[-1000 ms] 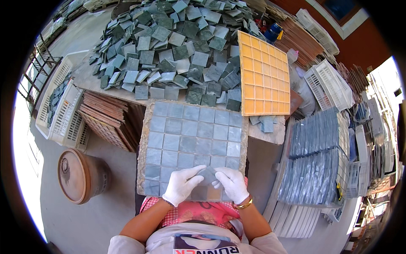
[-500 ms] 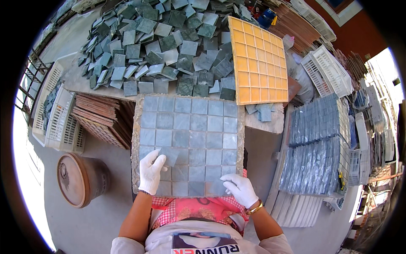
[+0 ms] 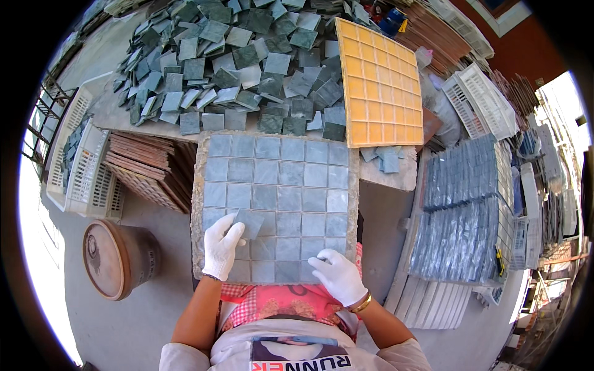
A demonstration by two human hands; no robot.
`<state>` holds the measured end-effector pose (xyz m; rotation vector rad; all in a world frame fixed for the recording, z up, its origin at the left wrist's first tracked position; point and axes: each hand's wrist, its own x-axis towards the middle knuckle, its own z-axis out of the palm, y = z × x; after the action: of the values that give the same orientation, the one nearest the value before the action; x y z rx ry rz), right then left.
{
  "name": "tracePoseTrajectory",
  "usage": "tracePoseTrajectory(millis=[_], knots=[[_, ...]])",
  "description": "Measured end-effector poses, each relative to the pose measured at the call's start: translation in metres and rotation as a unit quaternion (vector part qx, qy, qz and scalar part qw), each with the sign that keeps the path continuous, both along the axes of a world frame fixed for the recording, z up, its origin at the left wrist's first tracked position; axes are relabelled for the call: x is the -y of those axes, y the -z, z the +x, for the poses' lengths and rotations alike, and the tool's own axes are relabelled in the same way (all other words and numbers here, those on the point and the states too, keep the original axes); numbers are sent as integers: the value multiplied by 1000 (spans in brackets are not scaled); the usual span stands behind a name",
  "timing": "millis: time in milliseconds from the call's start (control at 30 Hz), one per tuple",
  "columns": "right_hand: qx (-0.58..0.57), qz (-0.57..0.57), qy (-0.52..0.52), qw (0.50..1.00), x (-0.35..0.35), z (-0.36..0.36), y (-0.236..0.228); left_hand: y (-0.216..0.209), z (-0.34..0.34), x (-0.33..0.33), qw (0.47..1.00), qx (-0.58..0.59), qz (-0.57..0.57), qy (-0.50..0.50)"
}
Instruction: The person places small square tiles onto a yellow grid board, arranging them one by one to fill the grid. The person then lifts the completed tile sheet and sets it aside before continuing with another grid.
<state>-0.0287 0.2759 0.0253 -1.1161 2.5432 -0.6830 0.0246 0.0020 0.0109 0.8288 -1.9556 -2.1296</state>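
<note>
A square sheet of grey-blue stone tiles [image 3: 265, 172] lies in a rough-edged tray [image 3: 198, 185] in front of me. My left hand [image 3: 220, 248], in a white glove, pinches a loose tile [image 3: 251, 224] between thumb and fingers. That tile sits askew over the left part of the grid, above the lower rows. My right hand [image 3: 339, 275], also gloved, is over the lower right corner of the grid. Its fingers are loosely bent and apart, close to the corner tiles, with nothing visible in them. It covers part of that corner.
A heap of loose green-grey tiles [image 3: 247, 59] covers the bench beyond the tray. A yellow grid mould [image 3: 380, 86] leans at its right. Wrapped tile stacks [image 3: 461, 179] and a white crate [image 3: 479, 102] stand right; a lidded bucket [image 3: 108, 260] and another crate [image 3: 93, 176] left.
My right hand has shifted slightly left and up over the corner tiles. My left hand still holds the loose tile in nearly the same spot. The view has moved a little.
</note>
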Motion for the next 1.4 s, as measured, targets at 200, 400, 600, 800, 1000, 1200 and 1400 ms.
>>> tracePoseTrajectory(millis=[200,400,600,800,1000,1200,1400], knots=[[-27,7,-35,999,-1,-3,-4,-1,1,-1,1000,10,-2,-4],[-51,-77,84,992,-4,-22,-15,4,1,0,1000,13,-19,7],[5,-32,40,999,9,-22,10,-7,1,-2,999,21,-17,40],[222,-172,98,955,49,-32,-31,-16,3,-31,976,0,-24,219],[123,43,-72,989,55,-83,-37,-5,15,-28,989,12,-38,141],[257,-285,357,852,-23,-170,-18,-4,47,19,998,-1,-30,-46],[114,-403,446,791,-64,-174,27,4,65,46,985,4,-95,-143]])
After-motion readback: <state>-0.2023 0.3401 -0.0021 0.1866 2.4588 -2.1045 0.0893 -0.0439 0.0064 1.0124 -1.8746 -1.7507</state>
